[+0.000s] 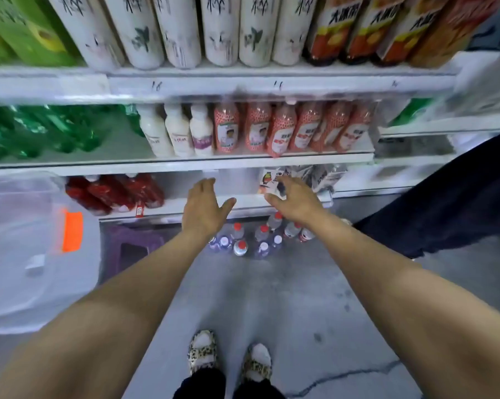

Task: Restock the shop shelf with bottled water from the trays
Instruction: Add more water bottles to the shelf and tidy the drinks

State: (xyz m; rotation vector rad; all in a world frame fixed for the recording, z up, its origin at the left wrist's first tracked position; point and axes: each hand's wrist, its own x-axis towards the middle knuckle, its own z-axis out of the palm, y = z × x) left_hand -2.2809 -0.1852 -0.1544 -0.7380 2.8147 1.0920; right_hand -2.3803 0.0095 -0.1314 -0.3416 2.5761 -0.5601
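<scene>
Several clear water bottles with red and white caps stand on the grey floor at the foot of the shelf unit. Both my arms stretch forward above them. My left hand is spread, fingers straight, holding nothing, in front of a bare gap on the lowest shelf. My right hand is also spread and holds nothing; its fingertips reach a small printed packet on that shelf. No tray is in view.
Red bottles fill the lowest shelf's left end. Above are green, white and pink bottles, then tall white and orange ones. A clear plastic bin stands at left, a purple stool beside it. A person's dark-clothed leg is at right.
</scene>
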